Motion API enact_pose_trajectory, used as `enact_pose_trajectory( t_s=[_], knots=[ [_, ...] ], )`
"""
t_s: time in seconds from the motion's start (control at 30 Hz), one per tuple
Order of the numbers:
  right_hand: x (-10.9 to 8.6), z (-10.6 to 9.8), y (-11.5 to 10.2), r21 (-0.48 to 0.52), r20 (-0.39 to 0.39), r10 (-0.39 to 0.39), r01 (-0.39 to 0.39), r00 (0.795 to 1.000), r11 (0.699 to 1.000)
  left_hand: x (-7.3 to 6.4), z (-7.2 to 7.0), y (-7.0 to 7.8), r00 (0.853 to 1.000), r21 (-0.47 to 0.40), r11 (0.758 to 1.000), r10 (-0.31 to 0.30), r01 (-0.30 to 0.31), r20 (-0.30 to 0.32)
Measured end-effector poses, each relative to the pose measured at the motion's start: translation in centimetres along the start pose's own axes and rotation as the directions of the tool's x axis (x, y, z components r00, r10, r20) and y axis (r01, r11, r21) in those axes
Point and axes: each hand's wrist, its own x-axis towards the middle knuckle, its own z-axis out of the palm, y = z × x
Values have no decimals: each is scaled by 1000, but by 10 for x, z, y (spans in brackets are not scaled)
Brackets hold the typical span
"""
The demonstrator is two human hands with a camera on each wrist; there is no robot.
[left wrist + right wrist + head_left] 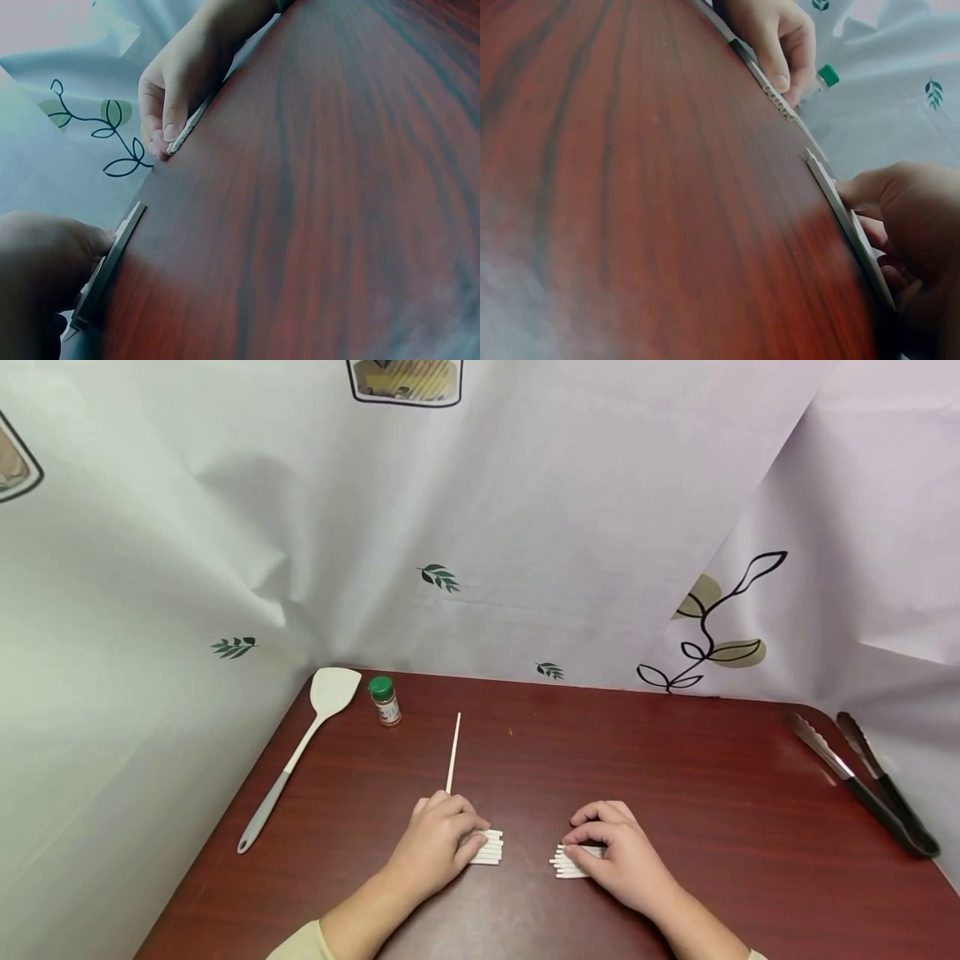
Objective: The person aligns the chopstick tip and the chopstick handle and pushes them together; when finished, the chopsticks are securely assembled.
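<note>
Two flat rows of thin white sticks lie side by side on the table. My left hand (433, 850) holds the left row (491, 850) between thumb and fingers, its right ends showing. With its thumb on the near side and fingers over the far side, my right hand (624, 858) grips the right row (566, 866), whose left ends look uneven. A gap separates the rows. One single white stick (453, 753) lies lengthwise just beyond my left hand, its near end hidden behind the fingers. In the right wrist view, several stick ends (780, 103) show beside the left thumb.
A white spatula (306, 739) with a grey handle lies along the left edge of the dark red table (645, 760). Near the back stands a green-capped spice jar (386, 702). Black-handled metal tongs (870, 789) rest at the right edge. A patterned cloth (525, 527) hangs behind.
</note>
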Motion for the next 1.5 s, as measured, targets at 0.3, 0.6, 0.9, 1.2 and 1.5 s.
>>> enact_pose_trajectory(
  t_s=[0.3, 0.6, 0.9, 1.2, 1.5],
  knots=[
    [1, 2, -3, -22, 30, -2, 3, 1000, 1000, 0, -3, 3, 1000, -21, 1000, -19, 19, 8],
    [2, 2, -1, -42, 65, -49, 52, 997, 998, 0, -2, 7, 994, -47, 995, -83, 86, 71],
    [1, 1, -3, 25, -1, -2, 2, 1000, 1000, -4, 3, 7, 994, -4, 999, -51, 52, 100],
    [2, 0, -2, 49, -97, 26, -22, 995, 999, -1, 5, 3, 1000, 10, 1000, 3, -3, 3],
    [2, 0, -5, 100, -120, -51, 63, 991, 993, 1, 1, 4, 993, -74, 994, 71, -78, -91]
  ],
)
